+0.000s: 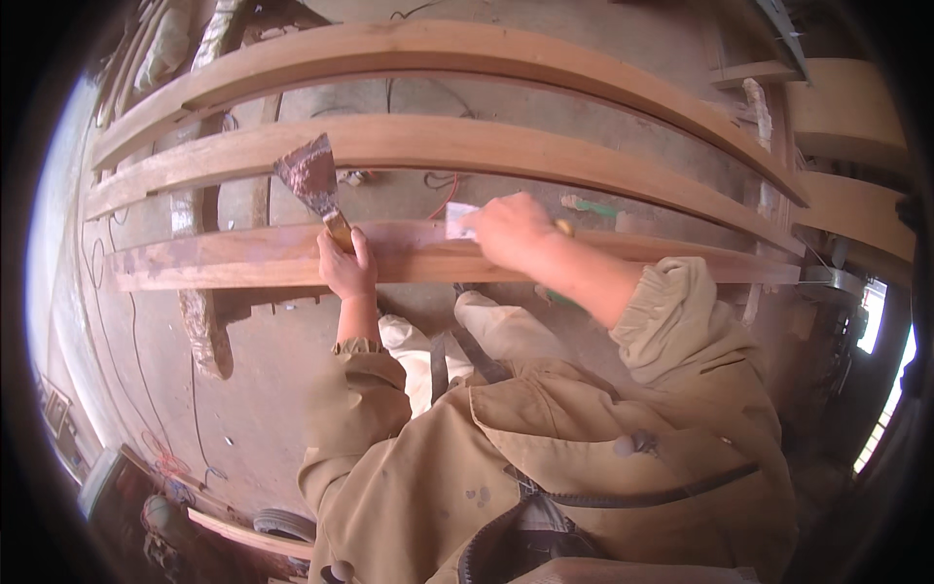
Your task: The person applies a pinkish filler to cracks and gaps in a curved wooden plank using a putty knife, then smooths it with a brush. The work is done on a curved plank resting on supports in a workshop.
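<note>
My left hand [347, 263] is closed round the wooden handle of a wide putty knife [309, 175]. Its blade points up and away, with pinkish-brown paste spread over it. The fingers of my right hand [514, 230] grip a smaller putty knife [461, 221]. That pale blade lies against the nearest wooden beam [632, 247], or just over it; a yellowish handle end peeks out behind the hand. Purplish smears mark the beam's upper face, mostly toward its left half. My left wrist is just in front of this beam.
Two more long beams, a middle one [428, 139] and a far one [438, 47], run across beyond. A rough, paste-spattered support [199, 331] stands under them at left. A green-handled tool [593, 206] lies behind the near beam. Cables [161, 453] trail over the floor at left; a tyre [284, 524] is lower left.
</note>
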